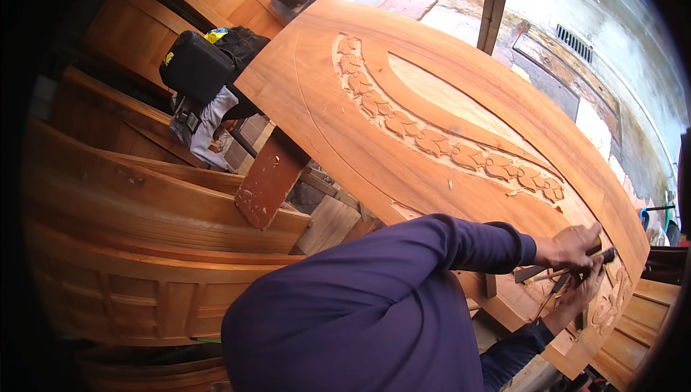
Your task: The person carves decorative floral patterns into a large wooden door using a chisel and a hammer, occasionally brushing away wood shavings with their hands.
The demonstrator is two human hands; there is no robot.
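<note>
A large carved wooden door panel (345, 154) lies in front of me, with a raised leaf-and-flower band (432, 141) curving across it. At the right end, my left hand (572, 246) and my right hand (579, 293) are close together, low over the wood beside another carved patch (610, 304). Both have their fingers closed around a slim carving chisel, partly hidden, whose black end (609, 255) sticks out to the right. Near my left wrist rests a dark flat blade (529, 274). Wood chips and thin tools lie around my hands, too small to tell apart.
Several wooden door panels (144, 284) stand along the left. A black case (198, 66) and grey cloth (211, 129) sit beyond the panel's left edge. A reddish-brown board (270, 179) juts out beneath. A wooden post (494, 7) rises behind; a floor drain grate (574, 43) shows far right.
</note>
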